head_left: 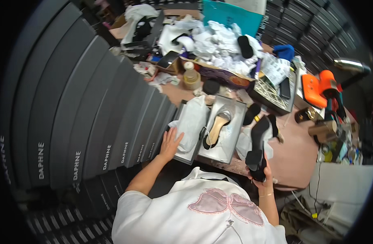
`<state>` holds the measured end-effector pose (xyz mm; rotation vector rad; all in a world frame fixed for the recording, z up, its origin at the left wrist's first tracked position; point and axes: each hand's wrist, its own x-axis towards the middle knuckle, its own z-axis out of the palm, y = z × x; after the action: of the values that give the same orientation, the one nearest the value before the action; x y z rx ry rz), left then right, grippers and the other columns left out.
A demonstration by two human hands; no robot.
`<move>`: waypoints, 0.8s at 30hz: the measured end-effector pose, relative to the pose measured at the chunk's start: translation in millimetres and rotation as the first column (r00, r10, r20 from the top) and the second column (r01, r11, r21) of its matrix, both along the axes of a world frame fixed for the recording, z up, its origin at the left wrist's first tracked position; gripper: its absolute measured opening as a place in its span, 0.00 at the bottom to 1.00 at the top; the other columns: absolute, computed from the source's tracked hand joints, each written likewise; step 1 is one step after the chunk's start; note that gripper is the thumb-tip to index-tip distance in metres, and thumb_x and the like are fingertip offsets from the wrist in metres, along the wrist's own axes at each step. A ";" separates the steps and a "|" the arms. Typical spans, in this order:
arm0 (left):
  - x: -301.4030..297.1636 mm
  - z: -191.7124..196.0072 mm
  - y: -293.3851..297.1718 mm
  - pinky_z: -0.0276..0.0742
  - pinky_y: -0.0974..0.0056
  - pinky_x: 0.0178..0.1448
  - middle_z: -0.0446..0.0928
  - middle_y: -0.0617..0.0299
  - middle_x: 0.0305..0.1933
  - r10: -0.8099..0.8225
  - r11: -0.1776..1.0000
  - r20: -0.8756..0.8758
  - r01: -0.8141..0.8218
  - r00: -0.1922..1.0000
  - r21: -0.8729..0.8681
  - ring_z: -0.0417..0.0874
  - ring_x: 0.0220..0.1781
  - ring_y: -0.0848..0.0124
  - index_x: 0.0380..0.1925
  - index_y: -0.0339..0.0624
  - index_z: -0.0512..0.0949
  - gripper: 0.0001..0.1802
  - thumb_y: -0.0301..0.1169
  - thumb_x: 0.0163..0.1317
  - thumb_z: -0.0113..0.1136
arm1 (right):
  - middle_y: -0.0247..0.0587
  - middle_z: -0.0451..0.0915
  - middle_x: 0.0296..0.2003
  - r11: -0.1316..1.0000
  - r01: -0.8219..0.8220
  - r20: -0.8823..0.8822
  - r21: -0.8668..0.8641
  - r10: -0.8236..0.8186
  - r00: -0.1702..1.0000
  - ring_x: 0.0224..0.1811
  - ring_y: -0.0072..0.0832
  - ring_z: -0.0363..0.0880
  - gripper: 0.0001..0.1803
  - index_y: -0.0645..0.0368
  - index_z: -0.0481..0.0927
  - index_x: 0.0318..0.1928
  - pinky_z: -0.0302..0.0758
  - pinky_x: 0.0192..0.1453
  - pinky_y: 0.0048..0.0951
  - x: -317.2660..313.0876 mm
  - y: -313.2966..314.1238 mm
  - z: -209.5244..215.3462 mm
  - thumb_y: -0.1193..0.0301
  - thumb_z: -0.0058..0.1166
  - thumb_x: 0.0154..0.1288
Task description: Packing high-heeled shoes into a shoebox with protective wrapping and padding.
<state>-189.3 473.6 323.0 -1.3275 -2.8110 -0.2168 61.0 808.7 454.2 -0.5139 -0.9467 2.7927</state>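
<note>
In my right hand is a black heeled shoe, gripped around its heel end with the sole turned up and the toe pointing away from me. My left hand, fingers spread, lies on the near left side of a narrow grey shoebox half, touching white tissue paper that fills it. Whatever the tissue covers is hidden. Between my hands sits another open shoebox half on the table, holding a sandal with a pale insole, a clear toe strap and black trim.
Tall stacks of dark shoeboxes crowd the left. Crumpled white paper heaps at the back beside a teal box. A pump bottle stands behind the shoeboxes. An orange tool and jars occupy the right side of the pinkish table.
</note>
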 end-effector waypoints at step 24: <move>12.2 157.3 114.9 0.72 0.69 0.34 0.77 0.58 0.28 -0.276 0.646 0.576 -0.295 0.769 0.704 0.77 0.29 0.74 0.37 0.32 0.82 0.10 0.30 0.64 0.59 | 0.46 0.67 0.63 0.805 -0.509 -0.002 0.305 0.535 0.845 0.64 0.28 0.66 0.59 0.65 0.54 0.71 0.59 0.68 0.29 29.5 -67.1 36.2 0.51 0.69 0.44</move>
<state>-177.1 588.5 480.3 -1.1022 -2.5016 -1.9781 90.5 741.6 490.5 -0.0831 -1.6699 3.0016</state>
